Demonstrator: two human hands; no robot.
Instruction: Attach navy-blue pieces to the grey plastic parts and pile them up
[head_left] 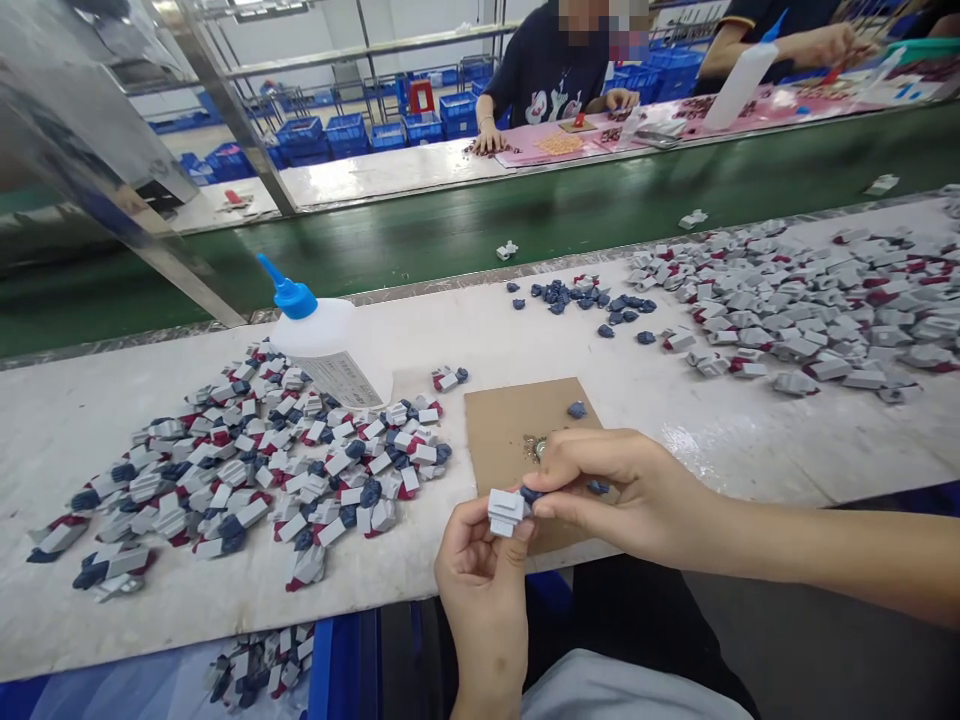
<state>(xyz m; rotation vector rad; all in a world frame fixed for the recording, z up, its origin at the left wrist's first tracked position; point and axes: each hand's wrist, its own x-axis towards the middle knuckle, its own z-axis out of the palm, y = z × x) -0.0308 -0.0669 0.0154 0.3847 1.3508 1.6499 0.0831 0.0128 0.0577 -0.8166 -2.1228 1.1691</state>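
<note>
My left hand [484,590] pinches a small light-grey plastic part [506,511] between thumb and fingers. In my right hand [607,480] a small dark-blue plastic piece [531,494] is held between thumb and forefinger. The blue piece touches the right side of the grey part. Both hands are over the near edge of a brown cardboard sheet [499,430]. On that sheet lie a loose blue piece [577,410] and another blue piece [598,487] close to my right hand. A small round metallic thing [539,449] is partly hidden by my fingers.
Joined grey, red and blue parts [247,450] are heaped at left around a white bottle [330,345] with a blue nozzle. Grey parts [817,300] cover the right side; blue pieces [559,295] lie behind the cardboard. Beyond runs a green conveyor belt [420,235]. A co-worker [555,70] sits opposite.
</note>
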